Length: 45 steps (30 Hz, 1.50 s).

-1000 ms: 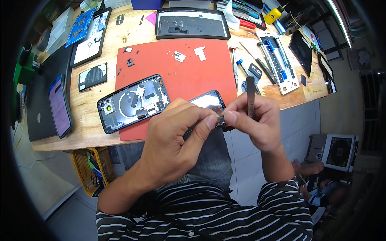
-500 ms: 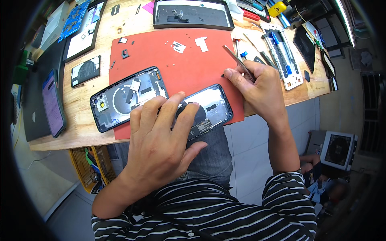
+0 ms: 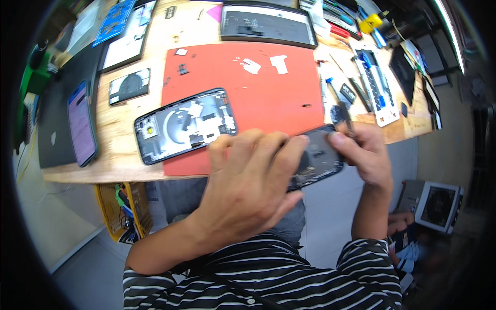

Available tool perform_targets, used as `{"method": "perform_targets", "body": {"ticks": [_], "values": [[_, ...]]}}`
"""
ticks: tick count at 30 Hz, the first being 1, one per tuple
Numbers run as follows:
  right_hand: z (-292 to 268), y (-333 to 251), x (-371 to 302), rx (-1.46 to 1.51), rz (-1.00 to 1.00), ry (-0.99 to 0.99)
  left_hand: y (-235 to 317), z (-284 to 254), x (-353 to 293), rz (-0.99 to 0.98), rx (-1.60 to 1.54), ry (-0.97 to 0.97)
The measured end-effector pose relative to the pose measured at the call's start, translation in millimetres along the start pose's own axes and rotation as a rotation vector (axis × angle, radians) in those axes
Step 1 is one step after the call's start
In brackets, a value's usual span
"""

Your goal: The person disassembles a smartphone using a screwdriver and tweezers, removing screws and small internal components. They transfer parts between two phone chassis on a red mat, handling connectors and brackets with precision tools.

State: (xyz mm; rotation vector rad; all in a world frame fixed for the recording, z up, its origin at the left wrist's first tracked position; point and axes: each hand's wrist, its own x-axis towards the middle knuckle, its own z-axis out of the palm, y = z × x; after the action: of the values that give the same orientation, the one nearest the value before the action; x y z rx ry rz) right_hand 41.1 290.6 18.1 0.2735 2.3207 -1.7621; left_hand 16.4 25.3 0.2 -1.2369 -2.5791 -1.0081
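At the mat's near right edge, a dark phone screen assembly is held tilted between my hands, blurred by motion. My left hand closes on its left end, fingers over the top and thumb below, hiding that part. My right hand pinches its right edge and also keeps metal tweezers in its fingers. Left of my hands lies an opened phone housing, its silver inside facing up, partly on the red mat. One tiny dark part rests on the mat just beyond the screen.
Small parts and white pieces lie farther back on the mat. A battery-like block, a lit phone and a dark laptop sit left. Behind stands a black tray; right, a white frame with pens.
Both hands and the screen assembly have shifted right, and the screen has turned darker side up. My right hand has come down onto its edge. The tiny dark part now lies on the mat.
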Motion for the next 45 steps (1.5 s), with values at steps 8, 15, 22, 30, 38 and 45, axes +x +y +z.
{"method": "perform_targets", "body": {"ticks": [8,15,22,30,38,45], "values": [[-149,28,-10,-0.143,-0.007,0.26,-53,-65,-16,-0.144,0.23,0.045],[-167,19,54,-0.36,0.017,0.281,-81,-67,-26,-0.252,0.102,0.037],[-155,27,88,-0.339,-0.058,0.227,-60,-57,-26,-0.153,0.044,0.028],[-87,0,56,0.009,-0.493,0.554,-55,-43,-19,-0.111,0.064,-0.051],[28,-9,25,-0.008,-0.302,-0.037,-43,-33,-8,-0.115,0.055,-0.098],[44,-36,32,0.045,-0.213,0.059,-45,-27,-8,-0.114,0.019,-0.086]]}}
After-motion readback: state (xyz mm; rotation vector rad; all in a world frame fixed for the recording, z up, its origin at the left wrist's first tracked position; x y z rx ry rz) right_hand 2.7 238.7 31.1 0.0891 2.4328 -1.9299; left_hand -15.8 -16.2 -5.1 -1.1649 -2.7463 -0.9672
